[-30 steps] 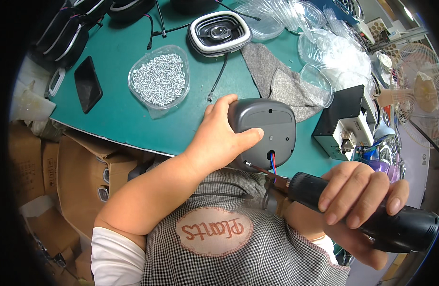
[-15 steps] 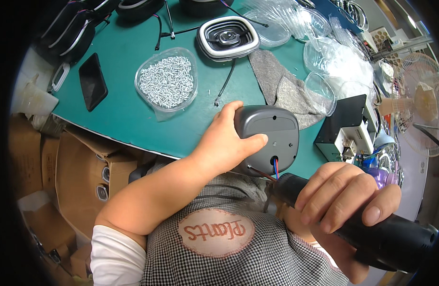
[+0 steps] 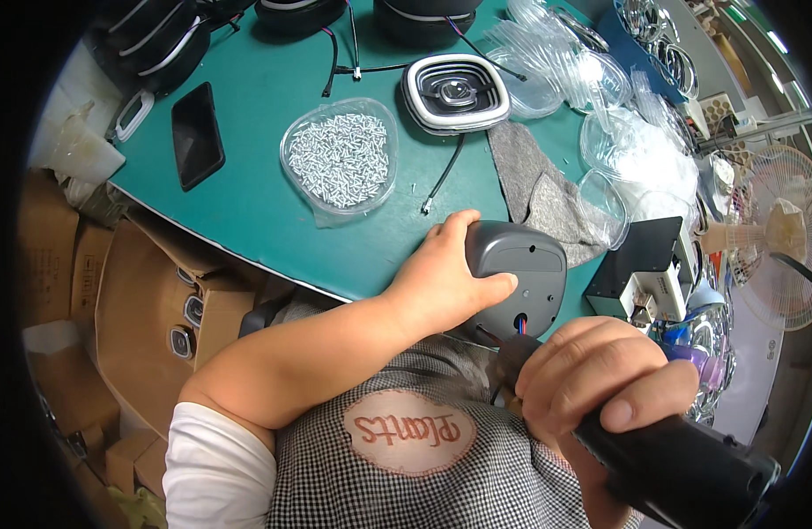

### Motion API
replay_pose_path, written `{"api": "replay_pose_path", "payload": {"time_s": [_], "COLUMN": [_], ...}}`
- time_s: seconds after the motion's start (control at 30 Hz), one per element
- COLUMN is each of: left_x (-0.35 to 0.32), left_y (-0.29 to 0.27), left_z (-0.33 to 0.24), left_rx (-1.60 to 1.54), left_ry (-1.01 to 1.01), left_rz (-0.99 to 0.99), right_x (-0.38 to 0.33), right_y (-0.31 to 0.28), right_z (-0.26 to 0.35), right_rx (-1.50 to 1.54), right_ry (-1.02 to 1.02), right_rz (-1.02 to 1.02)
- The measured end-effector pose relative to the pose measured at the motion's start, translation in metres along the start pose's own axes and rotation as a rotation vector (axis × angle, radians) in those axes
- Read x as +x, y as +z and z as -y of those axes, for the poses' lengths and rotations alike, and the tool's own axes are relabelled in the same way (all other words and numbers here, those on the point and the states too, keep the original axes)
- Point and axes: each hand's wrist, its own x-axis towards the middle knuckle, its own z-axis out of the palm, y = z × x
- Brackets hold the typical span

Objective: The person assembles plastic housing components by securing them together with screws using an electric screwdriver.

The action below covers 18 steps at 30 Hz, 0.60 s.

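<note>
My left hand (image 3: 454,282) grips a dark grey rounded plastic housing (image 3: 529,256) at the table's near edge, thumb across its back and fingers around its far left side. Red and blue wires (image 3: 522,324) show at a hole in that back, which also has small screw holes. My right hand (image 3: 600,379) is wrapped around a black power screwdriver (image 3: 679,467), its nose pointing up and left at the housing's near side. The bit and whatever it touches are hidden from me.
On the green table (image 3: 238,220) are a clear tray of silver screws (image 3: 340,159), a phone (image 3: 197,137), a white-rimmed lamp unit (image 3: 456,93) with a cable, and a grey cloth (image 3: 547,198). Clear plastic covers (image 3: 630,132) pile up right, beyond a black-and-white metal device (image 3: 644,273).
The whole view has shifted, so the table's things sit further right and lower. My right hand has brought the screwdriver left, closer in against the housing. My left hand keeps its grip.
</note>
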Motion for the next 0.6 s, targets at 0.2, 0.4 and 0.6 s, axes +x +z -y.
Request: {"api": "replay_pose_path", "payload": {"time_s": [0.2, 0.4, 0.6], "left_x": [-0.001, 0.001, -0.002], "left_y": [0.002, 0.005, 0.005], "left_z": [0.001, 0.009, 0.009], "left_rx": [-0.01, -0.044, -0.009], "left_ry": [0.005, 0.03, 0.106], "left_rz": [-0.008, -0.024, -0.062], "right_x": [-0.017, -0.02, -0.017], "right_y": [-0.001, -0.002, -0.007], "right_z": [-0.018, -0.024, -0.024], "right_rx": [0.039, 0.048, 0.083], "right_ry": [-0.058, -0.09, -0.074], "right_rz": [-0.096, -0.069, 0.04]}}
